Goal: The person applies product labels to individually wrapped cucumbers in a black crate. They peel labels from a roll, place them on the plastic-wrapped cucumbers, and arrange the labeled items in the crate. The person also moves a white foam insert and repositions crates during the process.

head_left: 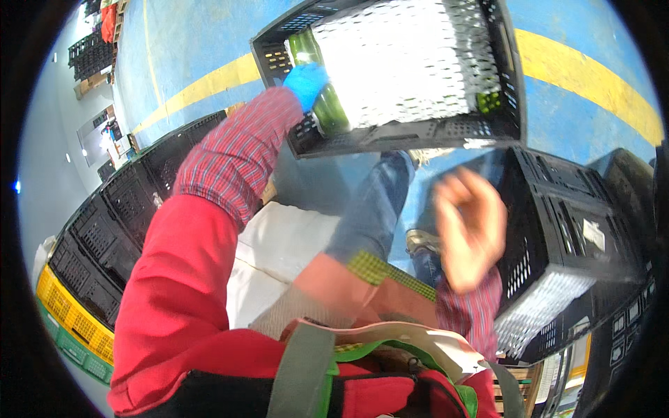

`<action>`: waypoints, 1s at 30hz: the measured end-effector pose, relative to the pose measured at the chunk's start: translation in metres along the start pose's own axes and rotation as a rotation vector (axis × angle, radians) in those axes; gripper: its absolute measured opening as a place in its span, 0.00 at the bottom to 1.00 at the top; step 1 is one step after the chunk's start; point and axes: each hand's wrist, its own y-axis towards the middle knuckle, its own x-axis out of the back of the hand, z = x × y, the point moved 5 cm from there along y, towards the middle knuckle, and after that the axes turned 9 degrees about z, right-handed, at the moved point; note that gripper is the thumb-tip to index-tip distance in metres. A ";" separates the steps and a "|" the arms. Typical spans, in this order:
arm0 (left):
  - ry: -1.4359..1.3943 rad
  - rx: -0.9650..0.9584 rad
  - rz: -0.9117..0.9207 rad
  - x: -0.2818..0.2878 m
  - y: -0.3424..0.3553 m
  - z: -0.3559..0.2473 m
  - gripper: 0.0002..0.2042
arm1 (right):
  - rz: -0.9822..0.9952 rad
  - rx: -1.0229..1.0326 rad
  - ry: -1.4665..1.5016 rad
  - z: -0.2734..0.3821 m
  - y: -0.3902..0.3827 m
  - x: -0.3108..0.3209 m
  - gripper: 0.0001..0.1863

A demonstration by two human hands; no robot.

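Note:
My left hand [306, 85], in a blue glove, reaches into a black plastic crate [390, 134] and rests over a long green vegetable [331, 115], like a cucumber or zucchini, at the crate's left end. Its fingers seem curled around the vegetable, though the glove and sleeve hide part of the grip. White foam netting [397, 63] covers most of the crate's contents, with some green showing at its right side. My bare right hand [470, 223] hangs apart from the crate, blurred by motion. Its fingers are loosely bent and separate, with nothing visible in them.
Black crates [557, 202] stand close on the right, white netting [550, 303] spilling over one edge. More black crates [104, 223] line the left, above a yellow one [73, 313] and a green one [77, 352]. White sacks or sheets [279, 240] lie beside my legs.

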 end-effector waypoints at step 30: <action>0.520 -0.670 0.230 -0.026 0.093 0.051 0.07 | 0.508 -0.215 -0.471 -0.279 0.219 -0.270 0.24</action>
